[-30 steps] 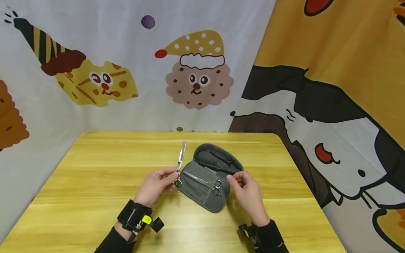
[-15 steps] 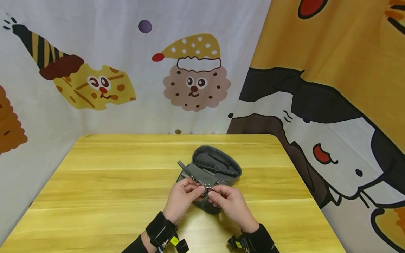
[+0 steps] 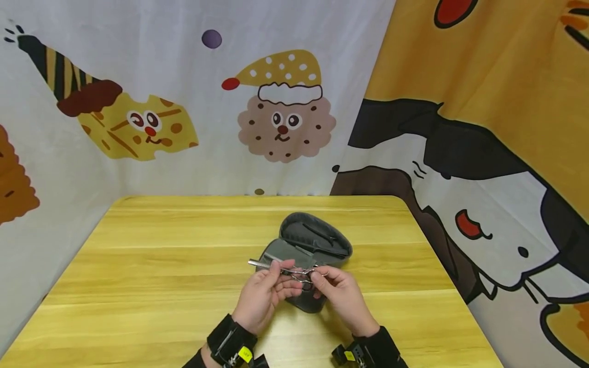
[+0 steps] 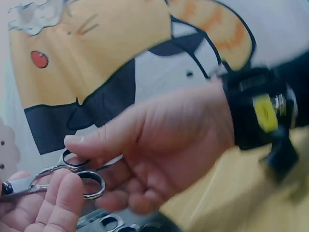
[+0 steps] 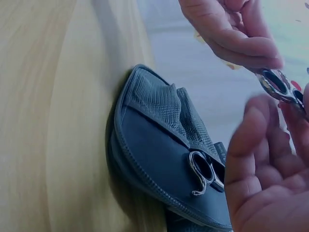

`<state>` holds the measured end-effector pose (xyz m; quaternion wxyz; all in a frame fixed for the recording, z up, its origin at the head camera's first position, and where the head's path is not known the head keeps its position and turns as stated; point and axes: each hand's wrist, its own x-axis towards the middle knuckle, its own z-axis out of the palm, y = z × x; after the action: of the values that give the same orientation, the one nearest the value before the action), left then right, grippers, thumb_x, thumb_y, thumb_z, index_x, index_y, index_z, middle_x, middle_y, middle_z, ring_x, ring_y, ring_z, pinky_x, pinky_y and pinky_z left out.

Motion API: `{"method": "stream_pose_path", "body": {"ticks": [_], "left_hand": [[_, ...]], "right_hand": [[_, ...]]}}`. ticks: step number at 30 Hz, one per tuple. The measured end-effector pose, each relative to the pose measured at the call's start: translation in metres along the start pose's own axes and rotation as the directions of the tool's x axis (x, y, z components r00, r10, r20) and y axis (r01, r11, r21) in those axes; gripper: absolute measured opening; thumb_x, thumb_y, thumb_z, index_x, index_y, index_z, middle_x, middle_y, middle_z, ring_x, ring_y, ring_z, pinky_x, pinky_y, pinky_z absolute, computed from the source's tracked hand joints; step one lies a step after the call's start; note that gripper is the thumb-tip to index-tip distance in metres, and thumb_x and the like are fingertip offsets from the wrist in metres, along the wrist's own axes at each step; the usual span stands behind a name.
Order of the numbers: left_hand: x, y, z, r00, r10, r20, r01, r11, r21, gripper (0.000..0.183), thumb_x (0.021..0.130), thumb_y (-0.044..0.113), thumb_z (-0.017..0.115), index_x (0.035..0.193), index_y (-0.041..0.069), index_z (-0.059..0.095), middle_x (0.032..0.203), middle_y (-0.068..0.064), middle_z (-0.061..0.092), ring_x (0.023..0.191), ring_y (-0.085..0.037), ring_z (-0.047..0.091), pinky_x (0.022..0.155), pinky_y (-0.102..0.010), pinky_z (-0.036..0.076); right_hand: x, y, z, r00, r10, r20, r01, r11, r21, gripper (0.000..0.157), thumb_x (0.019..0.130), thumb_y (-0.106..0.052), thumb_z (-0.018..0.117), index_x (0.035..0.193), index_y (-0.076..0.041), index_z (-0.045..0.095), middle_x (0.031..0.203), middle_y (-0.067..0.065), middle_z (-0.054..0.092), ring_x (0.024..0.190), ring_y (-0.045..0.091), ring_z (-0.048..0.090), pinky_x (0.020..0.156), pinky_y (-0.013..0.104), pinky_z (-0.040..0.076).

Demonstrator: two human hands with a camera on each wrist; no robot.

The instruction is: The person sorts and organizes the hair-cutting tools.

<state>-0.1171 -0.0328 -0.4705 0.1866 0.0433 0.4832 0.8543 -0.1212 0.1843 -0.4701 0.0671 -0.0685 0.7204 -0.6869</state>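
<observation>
In the head view, a pair of silver thinning scissors (image 3: pixel 258 264) lies sideways over the front of an open grey zip case (image 3: pixel 313 305), toothed blades pointing left. My left hand (image 3: pixel 262 296) holds them near the middle, its thumb above and fingers spread beneath. My right hand (image 3: pixel 346 296) pinches the handle end between thumb and fingers. The left wrist view shows the finger rings (image 4: pixel 94 186) beside the right thumb. A second pair of scissors (image 5: pixel 200 166) is tucked in the case, its rings sticking out in the right wrist view.
The case stands on a wood-grain table (image 3: pixel 161 266), its lid (image 3: pixel 315 232) raised at the back with a dark slim item in it. Mesh pockets (image 5: pixel 157 101) line the case. Behind the table hangs a cartoon-printed cloth (image 3: pixel 184 51).
The left hand has carried the scissors rightward over the case, and they have turned from blades up to blades left. The right hand has moved from the case's right edge to the handles.
</observation>
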Motion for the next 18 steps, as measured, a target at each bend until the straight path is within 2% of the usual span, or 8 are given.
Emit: {"method": "stream_pose_path", "body": {"ticks": [2,4,6,8,10,11,15,18], "left_hand": [[-0.001,-0.001,0.001,1.000,-0.014,0.016,0.015,0.999,-0.052,0.073,0.115,0.045,0.038,0.159,-0.013,0.033,0.115,-0.007,0.077,0.100,-0.014,0.075,0.094,-0.028,0.063],[-0.001,-0.002,0.001,0.999,-0.030,0.011,0.030,0.999,-0.024,0.071,0.115,0.043,0.041,0.159,-0.012,0.035,0.118,-0.005,0.076,0.100,-0.013,0.074,0.093,-0.028,0.063],[-0.001,-0.001,-0.002,0.999,-0.036,-0.018,0.037,0.997,0.071,0.064,0.114,0.036,0.051,0.157,-0.011,0.041,0.121,-0.007,0.075,0.098,-0.013,0.073,0.091,-0.028,0.063],[-0.001,0.000,-0.006,0.997,-0.027,-0.066,0.040,0.980,0.196,0.054,0.111,0.025,0.060,0.153,-0.009,0.049,0.126,-0.011,0.072,0.100,-0.015,0.071,0.089,-0.030,0.063],[-0.001,0.002,-0.013,0.989,0.013,-0.145,0.040,0.934,0.355,0.047,0.106,0.017,0.068,0.146,-0.006,0.057,0.129,-0.015,0.070,0.102,-0.019,0.068,0.085,-0.031,0.061],[-0.002,0.003,-0.017,0.981,0.040,-0.189,0.046,0.901,0.430,0.046,0.104,0.016,0.070,0.145,-0.003,0.059,0.130,-0.017,0.069,0.105,-0.021,0.066,0.086,-0.033,0.059],[-0.003,0.009,-0.035,0.939,0.144,-0.313,0.100,0.755,0.648,0.053,0.104,0.027,0.071,0.147,0.000,0.058,0.148,-0.025,0.059,0.133,-0.041,0.057,0.110,-0.051,0.052],[-0.002,0.014,-0.046,0.933,0.140,-0.332,0.136,0.717,0.684,0.065,0.105,0.036,0.069,0.155,-0.002,0.049,0.162,-0.028,0.046,0.150,-0.050,0.043,0.122,-0.064,0.039]], "right_hand": [[0.000,0.000,-0.001,0.999,0.019,0.038,-0.020,0.999,0.026,0.033,0.108,-0.016,0.065,0.119,0.015,0.067,0.095,-0.009,0.075,0.079,0.007,0.069,0.073,0.026,0.062],[0.000,0.000,-0.001,0.998,0.044,0.039,-0.045,0.998,0.044,0.037,0.109,-0.020,0.063,0.121,0.015,0.065,0.093,-0.008,0.076,0.081,0.008,0.071,0.074,0.027,0.062],[0.001,0.000,-0.002,0.997,0.074,0.002,-0.074,0.995,0.061,0.038,0.109,-0.023,0.063,0.120,0.013,0.065,0.091,-0.007,0.076,0.082,0.009,0.073,0.075,0.026,0.062],[0.001,0.001,-0.003,0.994,0.098,-0.054,-0.094,0.993,0.068,0.037,0.109,-0.026,0.065,0.118,0.010,0.066,0.089,-0.005,0.075,0.082,0.010,0.074,0.074,0.026,0.061],[0.002,0.002,-0.004,0.987,0.119,-0.105,-0.110,0.991,0.080,0.035,0.108,-0.027,0.066,0.115,0.008,0.067,0.087,-0.003,0.075,0.080,0.012,0.074,0.072,0.025,0.060],[0.002,0.003,-0.004,0.984,0.126,-0.127,-0.115,0.990,0.087,0.035,0.108,-0.026,0.066,0.114,0.008,0.068,0.086,-0.002,0.075,0.079,0.013,0.074,0.071,0.025,0.059],[0.004,0.004,-0.006,0.976,0.138,-0.166,-0.122,0.987,0.108,0.034,0.107,-0.025,0.067,0.114,0.008,0.069,0.084,-0.001,0.075,0.075,0.014,0.074,0.068,0.024,0.057],[0.004,0.005,-0.007,0.976,0.142,-0.167,-0.124,0.986,0.111,0.034,0.107,-0.026,0.067,0.115,0.008,0.069,0.083,-0.001,0.074,0.074,0.013,0.073,0.068,0.023,0.056]]}}
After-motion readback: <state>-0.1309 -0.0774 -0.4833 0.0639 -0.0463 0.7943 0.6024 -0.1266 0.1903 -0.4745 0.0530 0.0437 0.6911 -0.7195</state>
